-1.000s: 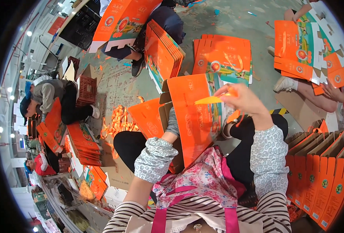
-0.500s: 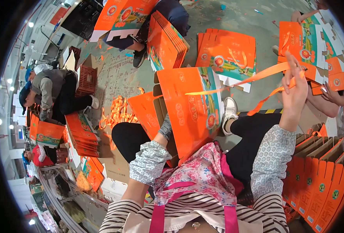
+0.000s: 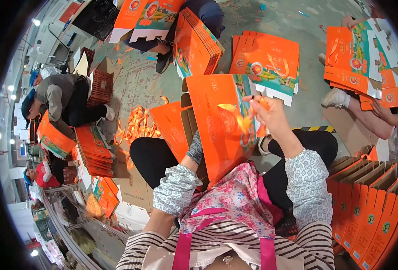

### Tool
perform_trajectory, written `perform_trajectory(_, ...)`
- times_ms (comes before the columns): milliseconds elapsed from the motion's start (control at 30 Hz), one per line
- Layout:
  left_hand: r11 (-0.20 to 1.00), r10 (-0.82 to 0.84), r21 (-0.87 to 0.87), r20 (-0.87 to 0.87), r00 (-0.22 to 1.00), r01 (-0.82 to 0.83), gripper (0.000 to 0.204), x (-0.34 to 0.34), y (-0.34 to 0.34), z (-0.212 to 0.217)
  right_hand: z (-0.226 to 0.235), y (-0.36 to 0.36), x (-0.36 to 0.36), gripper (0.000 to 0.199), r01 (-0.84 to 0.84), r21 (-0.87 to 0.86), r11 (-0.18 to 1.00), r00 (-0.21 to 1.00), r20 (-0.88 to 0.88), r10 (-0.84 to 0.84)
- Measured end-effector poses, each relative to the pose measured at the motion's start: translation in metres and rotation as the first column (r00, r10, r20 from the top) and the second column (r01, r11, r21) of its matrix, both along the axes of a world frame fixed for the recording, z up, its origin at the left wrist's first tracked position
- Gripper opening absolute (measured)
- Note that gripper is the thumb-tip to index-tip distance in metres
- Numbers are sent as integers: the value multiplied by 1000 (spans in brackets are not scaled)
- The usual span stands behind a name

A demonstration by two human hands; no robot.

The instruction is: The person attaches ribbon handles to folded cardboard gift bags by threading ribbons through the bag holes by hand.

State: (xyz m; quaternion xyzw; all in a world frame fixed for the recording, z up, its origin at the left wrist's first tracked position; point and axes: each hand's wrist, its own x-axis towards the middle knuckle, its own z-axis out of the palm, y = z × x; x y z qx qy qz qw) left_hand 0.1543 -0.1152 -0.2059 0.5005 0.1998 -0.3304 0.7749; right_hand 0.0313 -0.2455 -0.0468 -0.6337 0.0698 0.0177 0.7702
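Against the orange carton [image 3: 212,121], right grip [image 3: 271,118] pinches strap [image 3: 235,118].

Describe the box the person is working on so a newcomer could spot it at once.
Start at the floral apron at the bottom centre. Just above it, on the lap, a flat orange box stands tilted, with the right hand at its right edge gripping an orange strip. Unlike the stacked boxes around, it is single and in hand.

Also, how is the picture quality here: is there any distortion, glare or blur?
Head view: strong fisheye bend with a black rim; ceiling lamps glare at far left; the right hand and its orange strip look slightly motion-blurred; the orange box is sharp and evenly lit.
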Motion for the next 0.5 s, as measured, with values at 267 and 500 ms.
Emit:
perform_trajectory(267,998,-43,-42,-25,999,42,19,-46,58,15,-43,6,-6,17,-335,-308,890,940,-41,339)
perform_trajectory(500,995,-86,-63,-41,995,83,19,-86,91,30,-75,49,-26,21,-628,-643,439,762,-390,518)
